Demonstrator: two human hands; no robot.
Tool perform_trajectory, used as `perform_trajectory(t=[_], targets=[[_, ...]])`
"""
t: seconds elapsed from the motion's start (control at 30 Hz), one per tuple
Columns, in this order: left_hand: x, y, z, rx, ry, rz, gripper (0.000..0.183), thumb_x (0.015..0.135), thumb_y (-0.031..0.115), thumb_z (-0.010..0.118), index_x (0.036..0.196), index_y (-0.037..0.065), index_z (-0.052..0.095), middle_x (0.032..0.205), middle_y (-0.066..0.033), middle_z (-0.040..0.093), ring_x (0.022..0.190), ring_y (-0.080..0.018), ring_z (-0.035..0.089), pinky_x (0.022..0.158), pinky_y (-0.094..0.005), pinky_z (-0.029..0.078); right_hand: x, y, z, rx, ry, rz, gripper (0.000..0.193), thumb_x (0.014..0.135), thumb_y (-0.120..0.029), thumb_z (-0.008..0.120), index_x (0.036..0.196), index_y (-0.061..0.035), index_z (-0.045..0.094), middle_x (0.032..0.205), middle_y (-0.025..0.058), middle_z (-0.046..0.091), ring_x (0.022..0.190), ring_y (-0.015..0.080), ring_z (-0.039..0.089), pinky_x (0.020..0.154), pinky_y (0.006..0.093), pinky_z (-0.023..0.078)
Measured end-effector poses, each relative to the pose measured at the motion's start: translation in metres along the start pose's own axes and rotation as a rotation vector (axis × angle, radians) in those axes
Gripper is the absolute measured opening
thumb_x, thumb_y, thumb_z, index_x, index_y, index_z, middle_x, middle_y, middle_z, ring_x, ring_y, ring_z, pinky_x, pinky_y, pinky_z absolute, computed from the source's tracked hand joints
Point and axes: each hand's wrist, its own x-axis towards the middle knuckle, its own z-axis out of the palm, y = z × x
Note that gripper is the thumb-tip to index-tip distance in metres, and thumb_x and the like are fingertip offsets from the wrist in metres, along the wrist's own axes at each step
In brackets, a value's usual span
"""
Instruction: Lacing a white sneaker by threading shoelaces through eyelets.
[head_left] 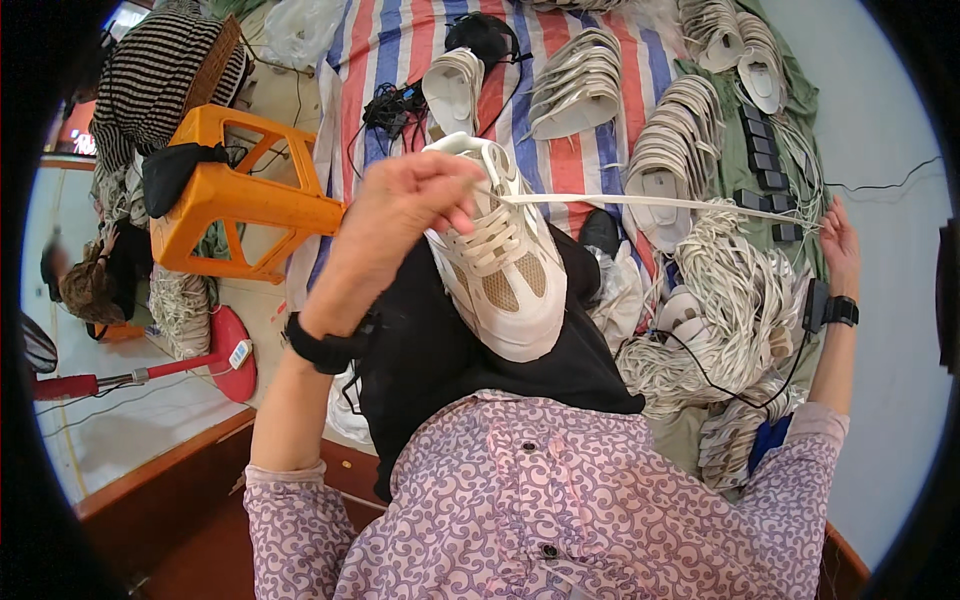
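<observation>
A white and beige sneaker (510, 290) rests on my lap, its toe pointing toward me. Flat cream laces cross its front over tan mesh. From its upper eyelets a shoelace (660, 203) runs taut to the far right. My right hand (840, 238), arm stretched out, pinches that lace near its end. Over the left side of the shoe's opening, my left hand (405, 205) has its fingers curled together beside the eyelets. Whatever lies between those fingertips is hidden.
Stacked shoe uppers (580, 85) lie on a striped sheet (400, 30). Piled laces (735, 280) sit at right, by a row of black blocks (762, 150). An orange stool (240, 190) stands left; another person (85, 280) shows at the far left.
</observation>
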Motion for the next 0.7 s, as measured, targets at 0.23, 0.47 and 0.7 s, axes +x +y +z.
perform_trajectory(t=[0.23,0.47,0.7], targets=[[-0.040,0.057,-0.101,-0.381,0.251,0.356,0.034,0.100,0.012,0.057,0.130,-0.005,0.059,0.104,-0.0035,0.068,0.086,-0.0038,0.062,0.077,-0.0132,0.049,0.003,0.011,0.012,-0.466,0.027,-0.118,0.026,0.098,-0.008,0.061,0.120,0.0022,0.054,0.095,0.0057,0.064,0.079,0.0091,0.059,0.062,0.0185,0.046],[-0.136,0.048,-0.263,-0.743,0.356,0.478,0.042,0.103,0.001,0.048,0.143,-0.008,0.041,0.128,-0.0188,0.061,0.109,-0.0168,0.065,0.087,-0.0197,0.056,-0.044,0.118,0.176,-0.947,-0.177,-0.212,0.017,0.095,-0.014,0.067,0.107,-0.0032,0.068,0.089,0.0033,0.070,0.073,0.0089,0.063,0.064,0.0223,0.051],[-0.260,-0.012,-0.330,-0.365,0.857,0.527,0.041,0.107,0.009,0.040,0.145,-0.008,0.039,0.145,-0.0164,0.049,0.127,-0.0194,0.054,0.103,-0.0241,0.050,-0.122,0.188,0.307,-0.791,-0.699,-0.143,0.013,0.090,-0.013,0.072,0.092,-0.0002,0.072,0.084,-0.0014,0.067,0.074,0.0074,0.061,0.069,0.0218,0.049]])
